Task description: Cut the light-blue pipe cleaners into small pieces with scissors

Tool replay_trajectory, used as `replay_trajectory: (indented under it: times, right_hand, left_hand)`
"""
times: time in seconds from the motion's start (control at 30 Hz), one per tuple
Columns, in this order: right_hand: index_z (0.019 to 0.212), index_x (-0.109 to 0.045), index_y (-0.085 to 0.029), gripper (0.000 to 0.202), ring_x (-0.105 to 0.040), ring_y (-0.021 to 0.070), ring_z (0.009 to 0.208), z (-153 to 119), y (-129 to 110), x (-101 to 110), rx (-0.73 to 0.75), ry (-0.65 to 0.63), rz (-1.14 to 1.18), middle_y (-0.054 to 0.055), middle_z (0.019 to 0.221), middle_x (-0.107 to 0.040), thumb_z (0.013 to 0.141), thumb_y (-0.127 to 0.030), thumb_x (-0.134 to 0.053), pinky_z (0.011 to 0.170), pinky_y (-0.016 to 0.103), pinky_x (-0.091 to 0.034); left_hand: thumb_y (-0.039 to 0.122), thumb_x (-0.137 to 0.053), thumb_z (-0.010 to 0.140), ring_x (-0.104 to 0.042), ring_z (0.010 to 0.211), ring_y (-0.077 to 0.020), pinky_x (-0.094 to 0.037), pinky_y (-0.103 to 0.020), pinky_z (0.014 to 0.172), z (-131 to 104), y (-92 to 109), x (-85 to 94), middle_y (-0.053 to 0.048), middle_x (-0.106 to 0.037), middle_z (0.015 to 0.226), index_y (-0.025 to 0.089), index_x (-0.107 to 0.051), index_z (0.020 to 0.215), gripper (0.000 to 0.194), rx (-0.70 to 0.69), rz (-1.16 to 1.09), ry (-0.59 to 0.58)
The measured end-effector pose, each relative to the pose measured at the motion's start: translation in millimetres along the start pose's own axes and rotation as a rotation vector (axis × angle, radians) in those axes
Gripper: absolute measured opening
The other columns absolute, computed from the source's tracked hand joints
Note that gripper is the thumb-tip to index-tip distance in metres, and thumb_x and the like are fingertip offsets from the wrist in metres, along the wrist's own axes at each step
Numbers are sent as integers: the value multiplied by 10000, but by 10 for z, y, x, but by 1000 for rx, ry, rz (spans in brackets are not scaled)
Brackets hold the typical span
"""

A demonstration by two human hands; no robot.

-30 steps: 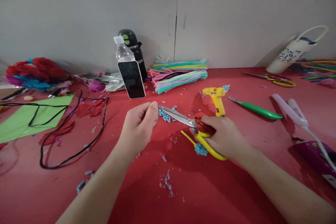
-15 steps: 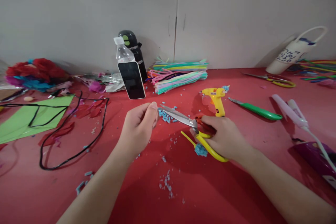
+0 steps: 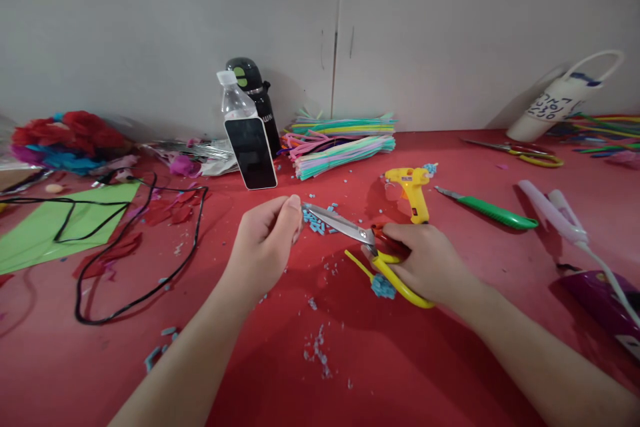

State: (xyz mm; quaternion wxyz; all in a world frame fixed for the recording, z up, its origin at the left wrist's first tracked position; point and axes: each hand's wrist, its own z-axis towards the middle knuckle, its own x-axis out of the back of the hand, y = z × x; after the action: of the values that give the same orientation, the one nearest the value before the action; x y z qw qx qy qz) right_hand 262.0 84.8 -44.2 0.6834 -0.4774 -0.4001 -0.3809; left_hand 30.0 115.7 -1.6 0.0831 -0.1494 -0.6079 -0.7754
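My right hand [image 3: 433, 263] is wrapped round the handles of a pair of scissors [image 3: 343, 223] with one yellow and one red handle. The blades look nearly together, and their tips point left at the fingertips of my left hand [image 3: 267, 240]. That hand is closed in a pinch; whatever lies in it is too small or hidden to make out. Behind the blades lies a small heap of cut blue bits [image 3: 315, 220]. A yellow stem with a fuzzy blue head [image 3: 383, 285] is just under the scissors' yellow handle.
A yellow glue gun [image 3: 413, 190] and a green craft knife [image 3: 495, 211] lie to the right. Pipe-cleaner bundles [image 3: 345, 147] and a phone [image 3: 251, 153] leaning on a bottle stand behind. A black cable [image 3: 80, 293] loops at left. Blue scraps dot the red table [image 3: 400, 373].
The scissor blades have closed together slightly beside my left fingertips. Both hands stay in nearly the same place.
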Motion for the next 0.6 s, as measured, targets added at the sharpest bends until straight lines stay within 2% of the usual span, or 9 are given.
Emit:
replay_trajectory:
  times: [0.3, 0.6]
  right_hand:
    - [596, -357, -205, 328, -239, 93, 492, -5, 12, -16, 11, -11, 20, -43, 522, -392, 746, -405, -570, 490, 245, -180]
    - [616, -367, -207, 274, -232, 95, 504, -2, 25, -2, 28, -3, 45, -43, 534, -394, 735, -347, -570, 503, 248, -202]
  left_hand:
    - [354, -392, 924, -354, 483, -96, -290, -240, 460, -3, 12, 9, 12, -374, 508, 182, -380, 567, 397, 1, 19, 2]
    - [344, -386, 923, -357, 487, -97, -295, -239, 464, 1, -2, 5, 10, -375, 508, 182, -374, 559, 398, -2, 28, 15]
